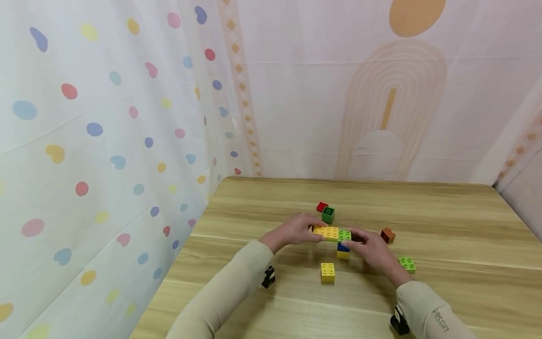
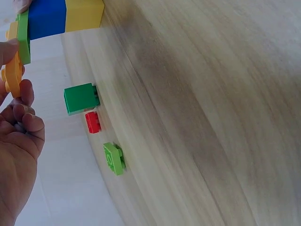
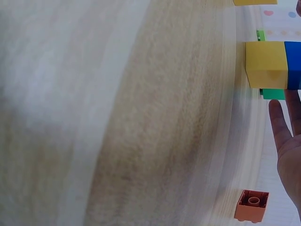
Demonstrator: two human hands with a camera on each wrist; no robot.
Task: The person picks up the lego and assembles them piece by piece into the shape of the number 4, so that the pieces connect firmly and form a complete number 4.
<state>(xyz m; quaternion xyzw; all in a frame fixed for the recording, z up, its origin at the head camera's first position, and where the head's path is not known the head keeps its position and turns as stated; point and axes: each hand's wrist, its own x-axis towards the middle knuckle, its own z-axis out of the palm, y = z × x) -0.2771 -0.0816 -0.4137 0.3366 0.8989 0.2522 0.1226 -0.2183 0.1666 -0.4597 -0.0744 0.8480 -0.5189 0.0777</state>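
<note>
My left hand (image 1: 299,230) pinches an orange-yellow toy building brick (image 1: 328,232) between thumb and fingers. That brick meets a flat light green brick (image 1: 345,234) at the top of a small stack. Below the green one come a blue brick (image 2: 47,19) and a yellow brick (image 3: 265,65). From the other side my right hand (image 1: 373,250) holds the stack near its top, thumb at the front. How firmly the orange-yellow brick is joined to the green one cannot be seen.
A loose yellow brick (image 1: 328,273) lies in front of the stack. Behind are a dark green brick (image 1: 328,215) and a red brick (image 1: 322,206). To the right lie a brown-orange brick (image 1: 387,235) and a light green brick (image 1: 407,264). A curtain (image 1: 296,117) hangs behind the table (image 1: 271,197).
</note>
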